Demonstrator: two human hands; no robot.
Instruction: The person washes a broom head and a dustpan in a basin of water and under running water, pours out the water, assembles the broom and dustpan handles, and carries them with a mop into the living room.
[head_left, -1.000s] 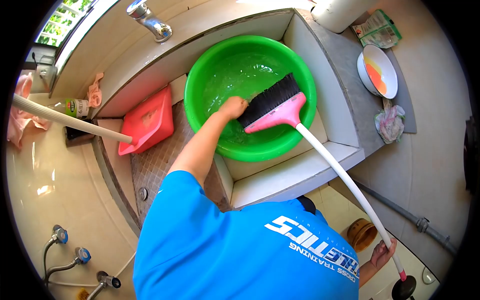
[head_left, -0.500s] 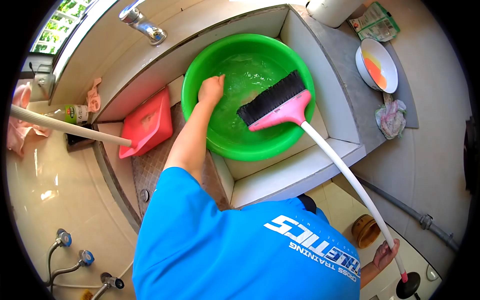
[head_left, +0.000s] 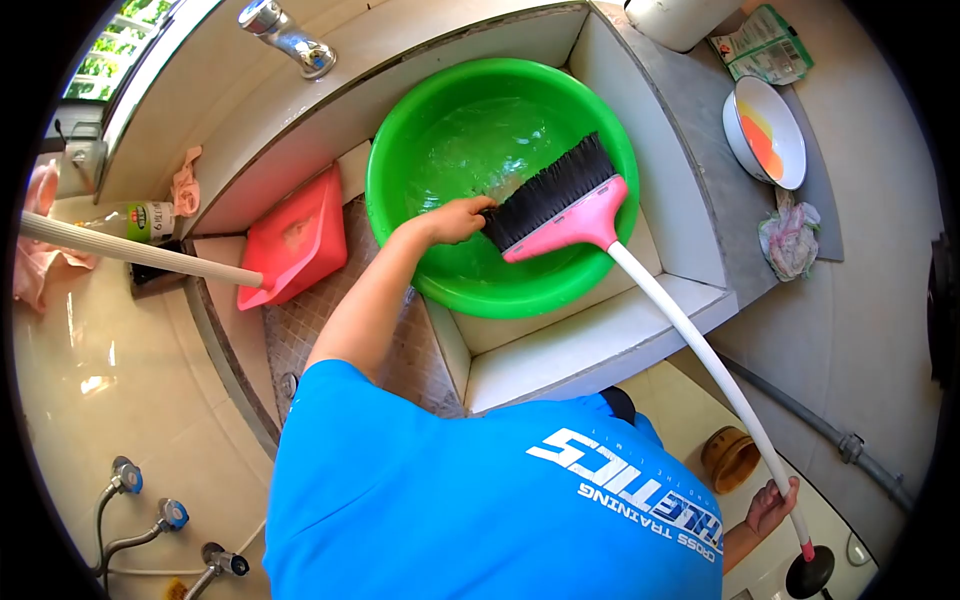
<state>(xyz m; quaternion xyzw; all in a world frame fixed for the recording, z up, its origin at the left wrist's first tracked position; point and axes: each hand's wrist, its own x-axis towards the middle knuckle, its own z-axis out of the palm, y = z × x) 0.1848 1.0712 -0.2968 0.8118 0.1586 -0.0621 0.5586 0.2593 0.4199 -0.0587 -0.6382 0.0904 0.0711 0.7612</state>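
A broom (head_left: 566,228) with a pink head and black bristles (head_left: 553,185) lies over the right part of a green basin (head_left: 400,265) holding water. At the left end of the bristles, my left hand (head_left: 455,220) is closed, its fingertips pinching the bristle edge. Far down at the lower right, my right hand (head_left: 772,507) wraps around the broom's white handle (head_left: 690,330) near its pink end. The basin stands inside a tiled sink.
Left of the basin rests a red dustpan (head_left: 297,240) with a long pale handle. A chrome faucet (head_left: 290,42) rises behind the sink. On the right ledge are a white bowl (head_left: 740,130), a crumpled cloth (head_left: 790,243) and a green packet (head_left: 762,45). A wooden bucket (head_left: 730,460) stands below.
My left hand has moved right and down from the basin's left side to the bristles. My right hand still holds the handle, and the broom has barely shifted.
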